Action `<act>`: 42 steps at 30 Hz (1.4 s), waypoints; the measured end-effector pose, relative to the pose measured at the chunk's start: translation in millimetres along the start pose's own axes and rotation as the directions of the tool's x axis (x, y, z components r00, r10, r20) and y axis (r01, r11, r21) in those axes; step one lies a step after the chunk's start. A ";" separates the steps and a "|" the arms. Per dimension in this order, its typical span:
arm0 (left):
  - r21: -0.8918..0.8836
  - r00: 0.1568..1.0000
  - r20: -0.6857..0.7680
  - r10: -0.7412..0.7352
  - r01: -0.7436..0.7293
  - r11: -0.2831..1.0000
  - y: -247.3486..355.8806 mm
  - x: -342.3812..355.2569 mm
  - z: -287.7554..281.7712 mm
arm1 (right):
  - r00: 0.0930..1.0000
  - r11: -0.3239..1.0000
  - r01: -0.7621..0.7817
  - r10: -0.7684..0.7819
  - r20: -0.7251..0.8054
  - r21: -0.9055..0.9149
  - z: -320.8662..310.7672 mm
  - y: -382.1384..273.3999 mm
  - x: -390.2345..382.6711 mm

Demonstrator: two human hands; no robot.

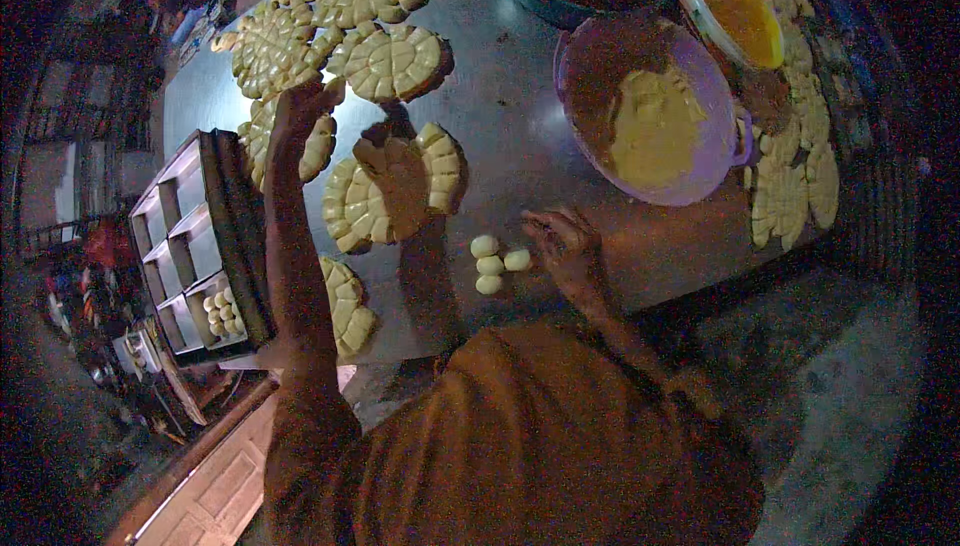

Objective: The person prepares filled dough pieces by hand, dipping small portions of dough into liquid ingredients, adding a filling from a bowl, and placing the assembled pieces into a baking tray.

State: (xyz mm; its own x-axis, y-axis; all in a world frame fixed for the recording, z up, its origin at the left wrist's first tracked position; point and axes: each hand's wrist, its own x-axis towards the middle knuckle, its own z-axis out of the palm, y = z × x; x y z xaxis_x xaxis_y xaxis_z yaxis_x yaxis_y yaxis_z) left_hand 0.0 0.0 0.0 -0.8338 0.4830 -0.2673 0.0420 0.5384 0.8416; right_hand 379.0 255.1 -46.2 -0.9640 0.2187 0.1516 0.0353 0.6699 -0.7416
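My left hand reaches to scored rounds of pale dough at the upper left, fingers bent down; what they hold, if anything, is unclear. Its shadow falls across another segmented round. My right hand hovers loosely bent, fingers apart with nothing visible in them, just right of several small smooth dough balls. All rest on a metal table. More segmented rounds lie along the far side, and one is partly behind my left forearm.
A purple basin holds dough or batter at the right, beside a dark green tub, a bowl of yellow contents and more shaped dough. A compartmented metal tray with dough balls sits at the left edge.
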 end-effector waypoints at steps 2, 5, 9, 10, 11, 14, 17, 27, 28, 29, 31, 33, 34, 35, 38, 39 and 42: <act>-0.292 0.998 -0.069 -0.016 -0.005 0.956 26.9 -51.7 28.8 | 0.988 0.976 -0.149 0.139 0.070 0.159 -3.8 -33.1 16.8; -0.400 0.950 -0.311 -0.017 -0.115 0.909 75.1 -110.1 114.6 | 0.895 0.691 -0.333 0.447 -0.018 0.642 -3.2 -88.2 64.8; -0.492 0.980 -0.194 -0.047 -0.056 0.869 97.6 -164.2 153.3 | 0.969 0.736 -0.095 0.224 -0.108 0.670 4.0 -95.6 92.5; -0.511 0.984 -0.152 -0.089 -0.001 0.860 105.2 -173.6 161.8 | 0.962 0.784 -0.163 0.261 -0.080 0.599 0.8 -96.5 92.4; -0.527 0.986 -0.107 -0.128 0.053 0.848 110.1 -180.2 168.0 | 0.960 0.777 -0.217 0.279 -0.015 0.591 -5.7 -94.4 89.4; -0.471 0.999 0.042 0.014 0.008 0.882 108.6 -182.2 169.4 | 0.942 0.765 -0.272 0.336 0.000 0.583 -35.6 -79.8 78.4; -0.480 0.973 -0.229 -0.021 -0.094 0.872 110.8 -193.4 181.8 | 0.900 0.987 0.159 -0.131 -0.415 0.033 -28.5 -49.4 70.9; 0.251 0.494 -0.023 0.869 -0.838 0.484 163.1 -186.3 213.5 | 0.998 0.894 0.041 -0.019 -0.054 0.445 -63.6 -63.9 20.9; 0.186 0.491 -0.065 0.869 -0.849 0.494 168.7 -185.8 224.7 | 0.999 0.886 0.030 -0.015 -0.037 0.463 -69.4 -59.3 23.8; 0.126 0.494 -0.110 0.862 -0.854 0.506 171.7 -186.3 233.1 | 1.000 0.865 0.004 0.003 -0.012 0.502 -74.8 -58.0 25.5; -0.054 0.542 -0.126 0.831 -0.840 0.540 178.3 -180.3 243.7 | 0.999 0.837 -0.051 0.048 0.020 0.545 -91.0 -58.9 22.8; -0.277 0.655 -0.099 0.749 -0.742 0.611 177.2 -174.3 260.8 | 0.994 0.805 -0.095 0.103 0.019 0.585 -109.3 -51.3 21.8; -0.413 0.740 -0.068 0.669 -0.632 0.656 177.1 -168.6 271.6 | 0.990 0.793 -0.098 0.137 -0.020 0.602 -122.3 -48.0 23.4; -0.525 0.815 -0.052 0.577 -0.514 0.679 173.9 -165.3 277.2 | 0.986 0.771 -0.090 0.157 -0.051 0.631 -134.3 -43.0 29.5; -0.802 0.951 0.070 0.303 -0.126 0.584 165.3 -161.8 289.7 | 0.925 0.759 -0.057 0.285 -0.253 0.648 -197.4 -16.4 62.1; -0.820 0.977 0.085 0.194 -0.042 0.571 156.5 -164.0 279.9 | 0.899 0.748 -0.037 0.314 -0.304 0.663 -215.9 -1.5 86.5; -0.616 0.971 0.100 0.218 -0.112 0.780 119.6 -170.4 247.0 | 0.810 0.759 -0.025 0.397 -0.432 0.650 -286.0 52.5 143.6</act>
State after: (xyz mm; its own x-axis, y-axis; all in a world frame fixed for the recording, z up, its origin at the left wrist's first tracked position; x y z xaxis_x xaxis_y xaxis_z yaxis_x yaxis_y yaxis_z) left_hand 283.0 152.7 30.3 -0.7454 0.6552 -0.1227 -0.2126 -0.0592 0.9753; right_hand 317.8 524.6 123.5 -0.6528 0.7494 0.1107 -0.1202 0.0419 -0.9919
